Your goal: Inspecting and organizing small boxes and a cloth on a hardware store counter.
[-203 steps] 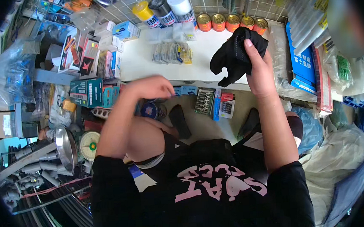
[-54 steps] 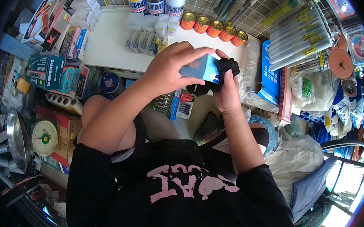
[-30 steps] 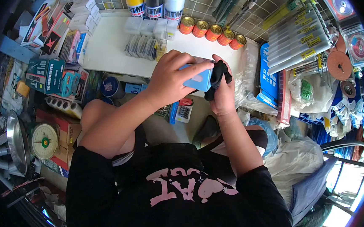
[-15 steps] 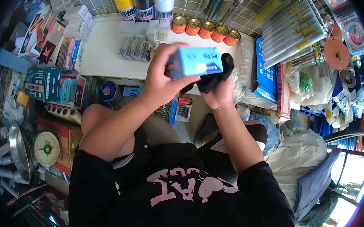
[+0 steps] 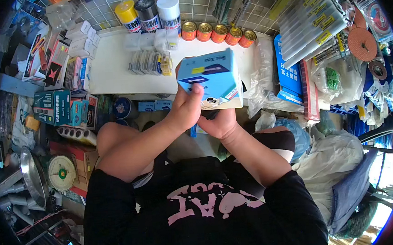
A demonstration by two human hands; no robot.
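My left hand (image 5: 186, 107) grips a light blue box (image 5: 209, 74) with dark blue and yellow patches, its thumb pressed on the box's near face. The box is tilted and has a cream lower part. My right hand (image 5: 217, 121) is curled low behind and beneath it, mostly covered, with dark material showing between hand and box. What that hand holds is largely hidden. Behind the box, small clear cases (image 5: 144, 62) stand on the white counter (image 5: 104, 79).
Spray cans (image 5: 148, 19) and several orange tins (image 5: 204, 31) line the back grid. Stacked boxes (image 5: 52, 107) and a round scale (image 5: 62, 170) crowd the left. Clear tubes (image 5: 310, 23), a blue package (image 5: 289, 84) and pale sacking (image 5: 332, 172) fill the right.
The blue box has grown larger in view and turned upright toward me, covering most of the black cloth. My right hand has dropped lower and leftward beneath it.
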